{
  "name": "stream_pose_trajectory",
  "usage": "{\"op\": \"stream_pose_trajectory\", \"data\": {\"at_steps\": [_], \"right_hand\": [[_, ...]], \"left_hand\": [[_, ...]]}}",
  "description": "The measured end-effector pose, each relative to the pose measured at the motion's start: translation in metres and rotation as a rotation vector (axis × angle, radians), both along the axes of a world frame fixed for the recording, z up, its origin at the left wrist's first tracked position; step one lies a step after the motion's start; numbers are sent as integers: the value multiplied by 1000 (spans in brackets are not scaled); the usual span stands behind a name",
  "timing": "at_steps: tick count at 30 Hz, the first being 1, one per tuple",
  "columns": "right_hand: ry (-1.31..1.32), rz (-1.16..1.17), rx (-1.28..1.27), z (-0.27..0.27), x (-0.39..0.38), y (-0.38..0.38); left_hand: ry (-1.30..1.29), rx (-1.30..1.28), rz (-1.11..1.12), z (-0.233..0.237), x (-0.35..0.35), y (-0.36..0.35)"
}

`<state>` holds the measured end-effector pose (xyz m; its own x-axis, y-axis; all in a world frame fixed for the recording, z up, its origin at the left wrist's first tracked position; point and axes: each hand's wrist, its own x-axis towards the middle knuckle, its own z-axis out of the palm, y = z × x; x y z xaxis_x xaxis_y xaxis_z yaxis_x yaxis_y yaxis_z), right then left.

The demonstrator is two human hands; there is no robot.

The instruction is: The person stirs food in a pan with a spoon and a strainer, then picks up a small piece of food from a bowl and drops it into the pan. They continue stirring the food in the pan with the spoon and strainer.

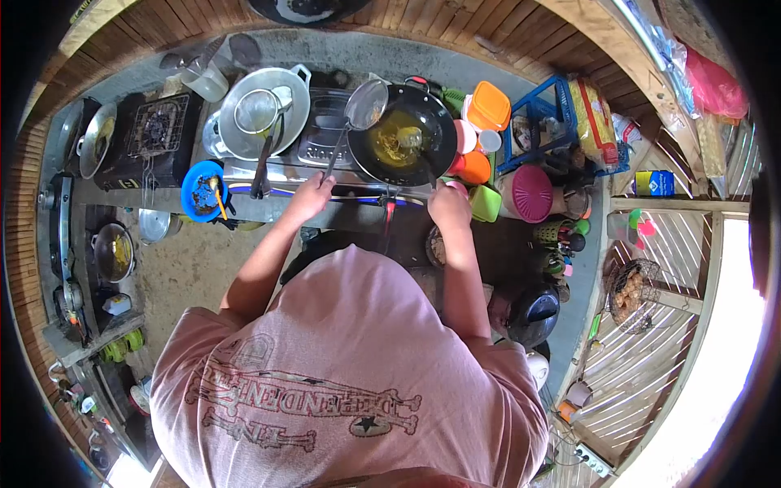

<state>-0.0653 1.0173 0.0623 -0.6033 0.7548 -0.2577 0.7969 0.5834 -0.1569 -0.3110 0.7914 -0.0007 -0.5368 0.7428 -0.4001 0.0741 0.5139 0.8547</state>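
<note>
The left hand (311,198) is seen closed around the end of a long handle, fingers wrapped tight, and the wire skimmer (366,104) on that handle is held up over the left rim of the wok (404,134). The wok is set on the stove (325,142), straight ahead of the person, with yellow oil (390,142) pooled in it and a piece of food lying in the middle.

The right hand (449,205) is held at the counter edge just below the wok, fingers curled. A thin dark utensil (423,163) is seen running from the oil down towards it, but whether it is gripped cannot be told from here.

Now the risks, as judged from this. The skimmer is gripped at the very end of its handle, so any wobble would be magnified at the basket. A dip taken too fast could throw oil over the rim and onto the left forearm. Drips could also be let fall on the stove between the wok and the steel pot (262,114), where a 2nd strainer rests.

The counter is crowded. 1 green cup (486,203) stands just beside the right hand and could be knocked by a careless elbow. The blue bowl (202,189) sits at the front edge, well apart from both hands, yet it could be tipped off by a sleeve.
</note>
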Motion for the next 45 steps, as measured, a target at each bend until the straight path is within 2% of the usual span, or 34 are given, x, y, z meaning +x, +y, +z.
{"op": "stream_pose_trajectory", "data": {"at_steps": [3, 10, 12, 14, 17, 19, 26, 28, 29, 32, 34, 38, 42, 45], "right_hand": [[56, 106, 56, -11, -9, 0], [56, 43, -57, 17, 12, -1], [132, 78, 53, 11, 13, 4], [130, 110, 60, -21, 15, 14], [258, 143, 156, -30, 20, 13], [287, 30, 73, -5, 20, 3], [307, -51, 139, 17, 17, -9], [412, -46, 170, 9, 12, -8], [411, -55, 182, 6, 11, -9], [385, -20, 249, 0, 11, -12], [418, -41, 186, 0, 16, -15], [417, -73, 55, 3, 34, -24], [341, -75, 68, 17, 46, -27], [483, -98, 120, 26, 42, -29]], "left_hand": [[1, -2, 14, -1, 2, 2], [-11, 0, -8, -6, 0, -2], [-17, -10, -13, -6, 1, -4], [-17, -12, -18, -5, 0, -1], [-7, 3, 4, -15, 0, -1], [-47, 21, 7, -22, -1, -1], [-11, -40, -66, 1, 10, 11], [42, -78, -68, 16, 17, 16], [245, 5, -129, -20, 12, 15], [146, -65, -116, -7, 16, 22], [155, -85, -145, -6, 12, 26], [292, -77, -159, -1, 4, 25], [425, -104, -188, 4, 2, 21], [463, -123, -201, -1, 4, 21]]}}
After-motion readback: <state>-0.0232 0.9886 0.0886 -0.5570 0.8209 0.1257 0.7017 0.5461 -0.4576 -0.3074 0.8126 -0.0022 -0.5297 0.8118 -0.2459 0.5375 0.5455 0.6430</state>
